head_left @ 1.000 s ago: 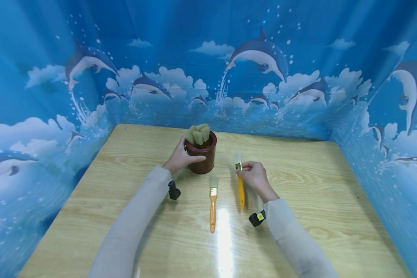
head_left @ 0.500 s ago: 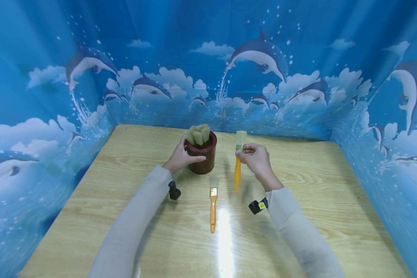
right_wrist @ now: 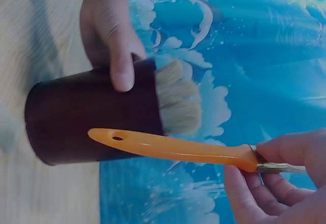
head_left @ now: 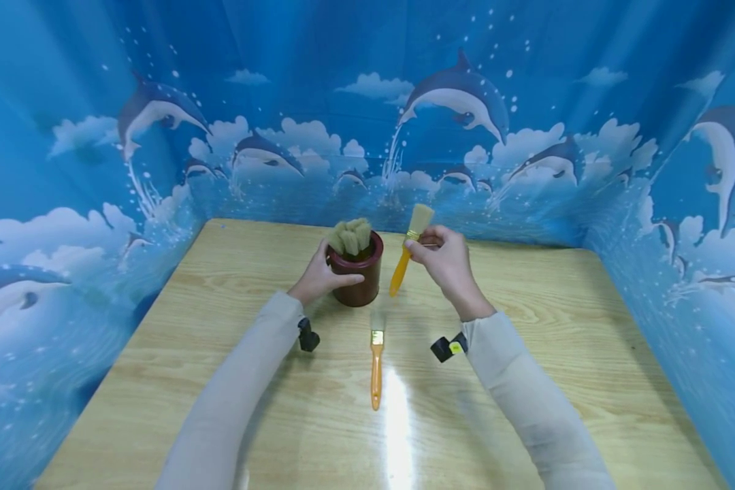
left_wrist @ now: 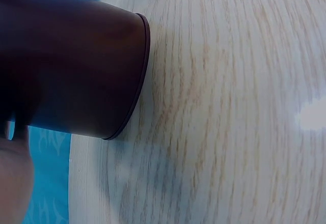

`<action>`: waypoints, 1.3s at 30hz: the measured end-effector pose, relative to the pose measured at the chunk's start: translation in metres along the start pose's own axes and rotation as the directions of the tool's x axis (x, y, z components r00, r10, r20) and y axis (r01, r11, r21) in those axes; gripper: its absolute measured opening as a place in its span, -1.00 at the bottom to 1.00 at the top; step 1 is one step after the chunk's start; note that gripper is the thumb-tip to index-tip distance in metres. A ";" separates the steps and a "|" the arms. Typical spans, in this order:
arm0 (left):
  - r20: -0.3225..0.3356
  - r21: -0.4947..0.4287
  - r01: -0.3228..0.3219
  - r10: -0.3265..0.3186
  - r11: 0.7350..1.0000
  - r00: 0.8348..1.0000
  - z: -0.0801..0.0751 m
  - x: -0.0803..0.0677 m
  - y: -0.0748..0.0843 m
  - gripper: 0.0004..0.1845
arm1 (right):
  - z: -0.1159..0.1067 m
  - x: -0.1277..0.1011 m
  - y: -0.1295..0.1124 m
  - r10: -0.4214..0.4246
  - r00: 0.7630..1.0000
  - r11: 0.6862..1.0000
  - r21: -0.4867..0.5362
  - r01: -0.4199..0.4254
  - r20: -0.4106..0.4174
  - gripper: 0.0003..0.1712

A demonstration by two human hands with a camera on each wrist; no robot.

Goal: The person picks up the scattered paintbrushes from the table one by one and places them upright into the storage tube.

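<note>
A dark red-brown round pot [head_left: 358, 289] stands upright near the back of the table, with several paintbrushes [head_left: 350, 238] in it, pale bristles up. My left hand [head_left: 317, 275] grips the pot from its left side, thumb across the front. To the right of the pot, my right hand [head_left: 450, 262] pinches a paintbrush [right_wrist: 178, 148] by its metal band. That brush is raised off the table, bristles up, its orange handle slanting down toward the pot. Another paintbrush [head_left: 376, 371] with an orange handle lies on the table in front of the pot.
The wood-grain table [head_left: 269, 422] is bordered at the back and sides by a blue curtain [head_left: 343, 136] printed with dolphins. Light glares off the tabletop beside the lying brush. Each wrist carries a small black camera [head_left: 307, 337].
My right hand has lifted its paintbrush off the table, moved it back toward the curtain, and tilted its handle end toward the pot. The left hand, pot and lying brush have stayed put.
</note>
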State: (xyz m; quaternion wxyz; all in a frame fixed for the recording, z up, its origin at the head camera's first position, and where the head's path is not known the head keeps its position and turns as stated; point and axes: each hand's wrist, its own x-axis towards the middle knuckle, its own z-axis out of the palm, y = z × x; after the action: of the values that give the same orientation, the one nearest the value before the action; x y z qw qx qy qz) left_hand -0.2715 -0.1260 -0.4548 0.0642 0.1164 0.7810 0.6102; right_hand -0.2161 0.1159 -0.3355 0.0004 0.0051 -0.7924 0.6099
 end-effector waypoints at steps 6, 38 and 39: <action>-0.002 -0.006 -0.005 0.005 1.000 1.000 0.000 0.001 0.000 0.17 | 0.008 0.001 -0.019 -0.086 0.996 0.996 -0.013 0.086 -0.014 -0.67; 0.012 0.006 -0.004 0.004 1.000 1.000 0.001 -0.003 0.007 0.11 | 0.058 0.018 -0.029 -0.264 0.960 0.938 -0.208 0.278 0.093 -0.68; 0.016 0.000 -0.007 0.007 1.000 1.000 0.001 -0.004 0.010 0.11 | 0.057 0.018 -0.028 -0.260 0.960 0.939 -0.204 0.277 0.105 -0.67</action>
State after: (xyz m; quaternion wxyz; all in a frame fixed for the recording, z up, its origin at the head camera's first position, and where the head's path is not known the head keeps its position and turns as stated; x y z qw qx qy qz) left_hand -0.2660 -0.1238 -0.4452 0.0685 0.1240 0.7802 0.6093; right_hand -0.2340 0.0530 -0.3230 0.0538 0.1364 -0.8456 0.5134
